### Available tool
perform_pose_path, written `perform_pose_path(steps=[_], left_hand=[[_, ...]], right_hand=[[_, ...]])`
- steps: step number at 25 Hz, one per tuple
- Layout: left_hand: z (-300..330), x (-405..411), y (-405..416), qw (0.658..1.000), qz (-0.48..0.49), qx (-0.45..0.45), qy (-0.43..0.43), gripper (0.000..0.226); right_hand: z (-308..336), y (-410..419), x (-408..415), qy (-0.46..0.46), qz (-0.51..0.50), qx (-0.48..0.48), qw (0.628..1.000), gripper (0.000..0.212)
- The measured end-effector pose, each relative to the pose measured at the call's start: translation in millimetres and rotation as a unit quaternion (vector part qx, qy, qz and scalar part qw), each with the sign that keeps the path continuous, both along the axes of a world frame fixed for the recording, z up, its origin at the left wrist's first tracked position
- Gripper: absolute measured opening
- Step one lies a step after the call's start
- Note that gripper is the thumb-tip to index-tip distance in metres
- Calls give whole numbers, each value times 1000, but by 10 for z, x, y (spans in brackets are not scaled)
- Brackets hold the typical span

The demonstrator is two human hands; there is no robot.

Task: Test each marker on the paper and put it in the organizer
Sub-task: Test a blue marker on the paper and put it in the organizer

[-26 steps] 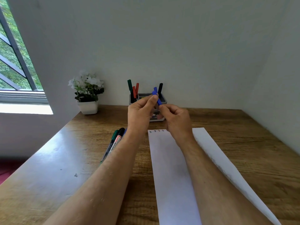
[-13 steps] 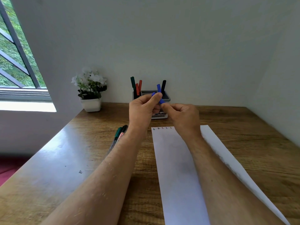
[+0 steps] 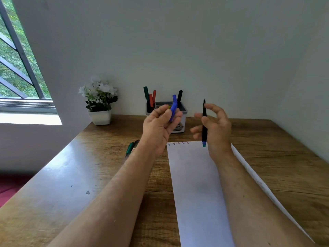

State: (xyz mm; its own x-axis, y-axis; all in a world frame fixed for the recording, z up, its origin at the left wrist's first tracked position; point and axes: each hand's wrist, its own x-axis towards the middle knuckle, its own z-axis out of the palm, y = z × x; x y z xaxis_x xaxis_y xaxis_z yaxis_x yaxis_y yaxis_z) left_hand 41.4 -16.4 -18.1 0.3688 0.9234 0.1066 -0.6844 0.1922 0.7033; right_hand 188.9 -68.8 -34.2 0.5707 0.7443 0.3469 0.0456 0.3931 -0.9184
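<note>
My left hand [image 3: 159, 128] pinches a blue marker cap [image 3: 173, 109] between thumb and fingers, raised in front of the grey organizer [image 3: 181, 120]. My right hand [image 3: 216, 127] holds the uncapped marker [image 3: 204, 125] upright, tip up, its blue end pointing down above the top of the white paper [image 3: 195, 184]. A row of small coloured test marks [image 3: 178, 143] runs along the paper's top edge. Green, red, blue and black markers [image 3: 151, 99] stand in the organizer. Two more markers [image 3: 130, 148], one green-capped, lie on the desk left of the paper, partly hidden by my left forearm.
A white pot with white flowers [image 3: 99, 102] stands at the back left of the wooden desk [image 3: 71, 175]. A window [image 3: 16, 68] is at the far left. Walls close the desk at the back and right.
My hands have pulled apart: the cap came off the marker, staying in my left hand, while my right hand moved right with the marker body.
</note>
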Motion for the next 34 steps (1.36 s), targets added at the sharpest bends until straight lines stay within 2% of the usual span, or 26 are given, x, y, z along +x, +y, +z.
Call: perform_pose_path(steps=[4, 7, 8, 9, 11, 12, 13, 16, 22, 28, 34], left_hand=[[-49, 116, 0, 989, 19, 22, 143, 36], [-79, 151, 19, 953, 54, 46, 293, 26], [-96, 146, 39, 919, 71, 92, 377, 22], [-133, 140, 57, 867, 81, 154, 467, 20], [-203, 154, 59, 752, 71, 247, 607, 25], [-233, 170, 62, 716, 56, 261, 645, 31], [-261, 188, 67, 699, 41, 262, 664, 37], [-301, 219, 82, 681, 25, 281, 676, 38], [-339, 272, 82, 662, 17, 321, 677, 30], [-353, 293, 101, 663, 7, 317, 678, 26], [-361, 298, 108, 662, 9, 318, 679, 26]], right_hand=[[-28, 13, 56, 81, 31, 13, 996, 35], [-61, 53, 74, 99, 15, -15, 995, 27], [-76, 58, 79, 79, -5, -36, 996, 21], [-91, 53, 85, 39, -33, -61, 997, 16], [-146, 49, 95, -72, -95, -120, 986, 27], [-170, 54, 95, -116, -120, -148, 975, 33], [-183, 56, 88, -137, -131, -170, 967, 34], [-199, 82, 75, -115, -117, -207, 964, 26], [-182, 115, 90, -145, -104, -255, 950, 10], [-207, 108, 141, -210, -84, -253, 941, 14], [-246, 160, 141, -221, -85, -270, 933, 13]])
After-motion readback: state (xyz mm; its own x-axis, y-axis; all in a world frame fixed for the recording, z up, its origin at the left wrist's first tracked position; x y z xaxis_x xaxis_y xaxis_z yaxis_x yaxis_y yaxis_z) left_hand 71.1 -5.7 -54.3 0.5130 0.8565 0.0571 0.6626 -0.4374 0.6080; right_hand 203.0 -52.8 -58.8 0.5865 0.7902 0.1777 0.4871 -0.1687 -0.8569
